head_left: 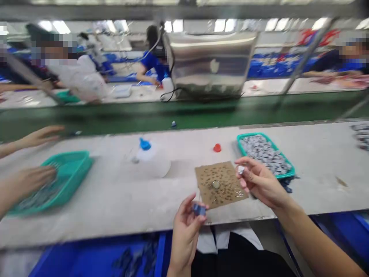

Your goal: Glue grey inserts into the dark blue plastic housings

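My left hand (187, 227) pinches a small dark blue-grey part (199, 209) near the table's front edge. Between the fingertips of my right hand (261, 182) is a small white piece (241, 169), raised beside the brown sheet (206, 173). Many small dark bits and a round metallic piece (216, 184) lie on that sheet. A green tray (240, 137) heaped with small grey-white parts sits behind my right hand, which hides part of its near side.
At the left, another person's hands reach over and into a green basket (75, 169). A white bottle with a blue cap (145, 144) and a red cap (217, 147) are on the table (115, 200). Blue bins (95, 256) are below the front edge.
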Tool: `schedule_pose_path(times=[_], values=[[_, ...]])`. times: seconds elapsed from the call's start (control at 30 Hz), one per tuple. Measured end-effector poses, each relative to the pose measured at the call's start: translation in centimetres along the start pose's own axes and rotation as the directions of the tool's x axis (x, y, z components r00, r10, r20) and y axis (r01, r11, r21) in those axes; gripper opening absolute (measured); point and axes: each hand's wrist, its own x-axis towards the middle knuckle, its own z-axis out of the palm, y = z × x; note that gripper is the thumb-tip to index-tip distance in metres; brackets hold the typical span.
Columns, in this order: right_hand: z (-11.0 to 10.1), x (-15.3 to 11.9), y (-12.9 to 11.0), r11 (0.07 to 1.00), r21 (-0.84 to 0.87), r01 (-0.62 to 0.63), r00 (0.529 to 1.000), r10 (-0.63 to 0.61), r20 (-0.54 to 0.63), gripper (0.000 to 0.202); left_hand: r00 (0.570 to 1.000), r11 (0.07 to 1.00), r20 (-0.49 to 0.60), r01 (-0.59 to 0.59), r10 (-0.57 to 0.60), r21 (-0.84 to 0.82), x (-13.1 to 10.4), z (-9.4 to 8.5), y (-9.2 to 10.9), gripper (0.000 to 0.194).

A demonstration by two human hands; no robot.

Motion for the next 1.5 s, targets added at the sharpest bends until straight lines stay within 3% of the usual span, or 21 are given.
schedule_pose_path(times=[0.13,0.27,0.43,0.57,0.73,0.83,0.93,1.1,1.37,1.43,1.5], values=[[2.1,-0.4,-0.1,0.995,0.044,-0.084,0.993,0.080,0.084,0.035,0.984,0.977,-0.005,-0.175,0.177,0.122,0.1,0.4,0.6,0.028],[3.3,-0.4,0.2,0.993,0.027,-0.114,0.987,0.111,0.113,0.030,0.974,0.967,-0.035,-0.219,0.225,0.132,0.1,0.3,1.1,0.030],[3.9,0.1,1.3,0.990,-0.025,-0.138,0.983,0.140,0.116,0.024,0.974,0.967,-0.056,-0.209,0.219,0.147,0.4,0.0,0.8,0.030],[3.9,-0.1,2.0,0.980,-0.108,-0.164,0.979,0.175,0.101,0.019,0.992,0.992,-0.026,-0.124,0.125,0.014,0.7,0.0,0.1,0.031],[3.7,-0.7,2.3,0.894,-0.444,-0.061,0.997,0.074,0.012,0.034,0.992,0.988,0.036,-0.120,0.124,-0.099,1.2,-0.2,-0.3,0.023],[4.0,-1.1,2.8,0.868,-0.496,-0.030,0.997,0.061,0.046,0.024,0.977,0.978,0.037,-0.210,0.210,-0.011,1.5,-0.6,-0.3,0.023],[4.5,-1.4,3.3,0.902,-0.426,-0.076,0.992,0.110,0.057,0.021,0.961,0.955,0.036,-0.277,0.275,0.103,1.6,-1.1,-0.4,0.025],[4.3,-1.5,3.3,0.903,-0.422,-0.081,0.986,0.135,0.100,0.019,0.958,0.932,0.035,-0.284,0.283,0.226,1.8,-1.7,-0.3,0.027],[4.1,-1.5,3.3,0.788,-0.616,0.008,0.998,0.033,0.055,0.028,0.959,0.910,0.056,-0.282,0.279,0.304,1.7,-1.6,-0.1,0.025],[3.1,-1.5,3.3,0.730,-0.682,0.039,0.997,-0.069,-0.017,0.036,0.947,0.889,0.056,-0.317,0.316,0.330,1.7,-1.6,-0.4,0.027],[1.3,-1.4,3.3,0.607,-0.791,0.076,0.980,-0.191,-0.051,0.036,0.923,0.850,0.051,-0.371,0.381,0.375,1.8,-1.9,-0.8,0.030]])
